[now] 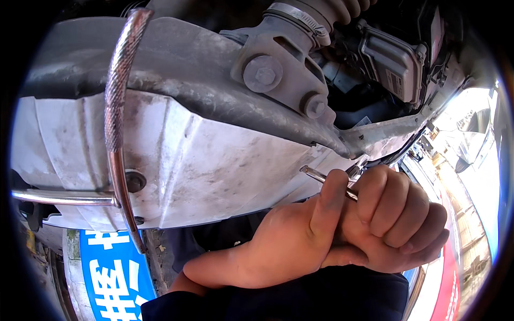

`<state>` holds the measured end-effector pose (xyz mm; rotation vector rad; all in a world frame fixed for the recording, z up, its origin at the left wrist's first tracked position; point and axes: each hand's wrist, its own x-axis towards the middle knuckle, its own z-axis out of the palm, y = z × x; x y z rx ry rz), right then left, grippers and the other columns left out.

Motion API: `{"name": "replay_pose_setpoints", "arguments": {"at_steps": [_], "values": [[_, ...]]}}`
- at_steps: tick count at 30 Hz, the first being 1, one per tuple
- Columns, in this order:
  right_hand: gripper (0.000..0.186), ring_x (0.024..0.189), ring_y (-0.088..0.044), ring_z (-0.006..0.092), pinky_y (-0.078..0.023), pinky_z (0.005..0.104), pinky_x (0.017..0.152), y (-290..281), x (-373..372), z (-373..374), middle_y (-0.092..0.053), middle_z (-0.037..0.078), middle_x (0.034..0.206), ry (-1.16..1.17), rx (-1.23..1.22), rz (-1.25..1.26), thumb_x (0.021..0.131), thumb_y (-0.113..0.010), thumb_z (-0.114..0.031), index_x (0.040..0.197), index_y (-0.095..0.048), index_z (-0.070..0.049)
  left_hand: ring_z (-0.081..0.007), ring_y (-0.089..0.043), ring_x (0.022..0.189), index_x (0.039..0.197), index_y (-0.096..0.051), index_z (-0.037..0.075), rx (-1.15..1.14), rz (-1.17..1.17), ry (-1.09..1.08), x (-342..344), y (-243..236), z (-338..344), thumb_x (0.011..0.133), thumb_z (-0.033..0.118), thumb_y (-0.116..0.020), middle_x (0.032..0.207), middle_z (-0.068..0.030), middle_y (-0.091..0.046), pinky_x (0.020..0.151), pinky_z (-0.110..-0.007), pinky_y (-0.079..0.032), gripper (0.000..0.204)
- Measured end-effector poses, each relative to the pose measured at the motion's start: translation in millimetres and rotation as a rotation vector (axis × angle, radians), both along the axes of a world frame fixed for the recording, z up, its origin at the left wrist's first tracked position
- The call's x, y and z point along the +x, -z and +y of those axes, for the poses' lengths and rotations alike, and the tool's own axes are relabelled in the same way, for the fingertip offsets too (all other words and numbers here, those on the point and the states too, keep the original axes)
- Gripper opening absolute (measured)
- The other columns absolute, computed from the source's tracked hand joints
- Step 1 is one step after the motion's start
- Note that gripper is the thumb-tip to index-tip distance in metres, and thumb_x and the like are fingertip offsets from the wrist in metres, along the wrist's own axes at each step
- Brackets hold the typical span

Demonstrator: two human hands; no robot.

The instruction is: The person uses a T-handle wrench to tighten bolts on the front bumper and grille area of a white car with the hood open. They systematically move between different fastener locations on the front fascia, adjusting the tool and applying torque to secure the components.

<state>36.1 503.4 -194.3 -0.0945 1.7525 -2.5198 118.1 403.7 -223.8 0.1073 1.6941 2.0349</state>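
My left hand (369, 224) comes in from the lower left, palm toward me, wrist bent. Its fingers are curled into the palm and its thumb stands up beside them. Pinched between thumb and index finger is a slim silver metal rod (315, 174). One end sticks out past the thumb, in front of a whitish, dirt-smudged metal panel (230, 160); the rest is hidden by the fingers. No part of my right hand shows. At the left, a long metal bar with a knurled grip (116, 101) crosses the panel, meeting a smooth chrome rod (64, 197) sideways.
Above the panel runs a grey metal beam (182, 59) with a bolted bracket (286, 75). A clamped ribbed boot (342, 10) and a grey ribbed box (393, 61) sit higher up. Below are a blue sign (118, 278) and dark clothing (278, 299); a red banner (448, 283) lies right.
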Motion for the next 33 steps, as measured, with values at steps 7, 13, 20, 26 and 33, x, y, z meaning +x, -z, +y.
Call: {"name": "replay_pose_setpoints", "arguments": {"at_steps": [7, 13, 20, 26, 33], "values": [[0.056, 0.051, -0.05, 0.0177, -0.048, 0.0365, 0.054, -13.6, 18.3, -2.4, -0.055, 0.005, 0.067, 0.108, 0.543, 0.024, 0.105, -0.031, -0.051, 0.078, -0.054, -0.007, -0.0287, -0.06, 0.059, 0.141, -0.025, -0.008, 0.154, -0.119, -0.115, 9.6, 10.2, 2.2, 0.078, 0.073, -0.063, 0.1, -0.0198, -0.058, 0.053, -0.037, -0.046, 0.109], [0.033, 0.065, -0.058, 0.0124, -0.045, 0.0253, 0.06, -106.4, -53.4, -12.7, -0.066, 0.009, 0.081, -0.724, 1.534, -0.489, 0.097, -0.057, -0.024, 0.106, -0.068, 0.006, -0.0373, -0.059, 0.06, 0.143, -0.029, -0.006, 0.127, -0.144, -0.343, 12.5, 7.4, 15.1, 0.097, 0.053, -0.055, 0.07, -0.02, -0.057, 0.055, -0.044, -0.045, 0.079], [0.034, 0.064, -0.051, 0.0079, -0.042, 0.026, 0.059, -97.7, -82.0, -38.8, -0.062, 0.002, 0.075, -1.065, 1.667, -0.892, 0.096, -0.062, -0.018, 0.12, -0.065, 0.005, -0.0274, -0.057, 0.055, 0.112, -0.054, -0.003, 0.252, 0.05, -0.769, 45.4, 16.9, 40.1, 0.092, 0.013, -0.065, 0.068, -0.0126, -0.057, 0.052, -0.036, -0.044, 0.028], [0.027, 0.069, -0.068, 0.0285, -0.052, 0.0337, 0.067, -88.3, -77.9, -40.8, -0.071, 0.022, 0.084, -1.345, 1.796, -0.267, 0.095, -0.064, -0.016, 0.112, -0.07, 0.003, -0.028, -0.057, 0.055, 0.09, -0.059, 0.003, 0.191, 0.296, -0.729, 57.5, 38.7, 48.5, 0.083, 0.002, -0.069, 0.069, -0.0106, -0.059, 0.052, -0.038, -0.045, 0.011], [0.031, 0.071, -0.071, 0.0353, -0.057, 0.0423, 0.062, -91.7, -79.7, -54.5, -0.07, 0.015, 0.075, -1.799, 2.029, 0.169, 0.08, -0.074, -0.013, 0.108, -0.066, -0.003, -0.0239, -0.054, 0.051, 0.089, -0.06, 0.001, 0.23, 0.204, -0.765, 52.4, 31.0, 47.6, 0.085, 0.001, -0.067, 0.067, -0.0098, -0.059, 0.049, -0.034, -0.043, 0.008]]}}
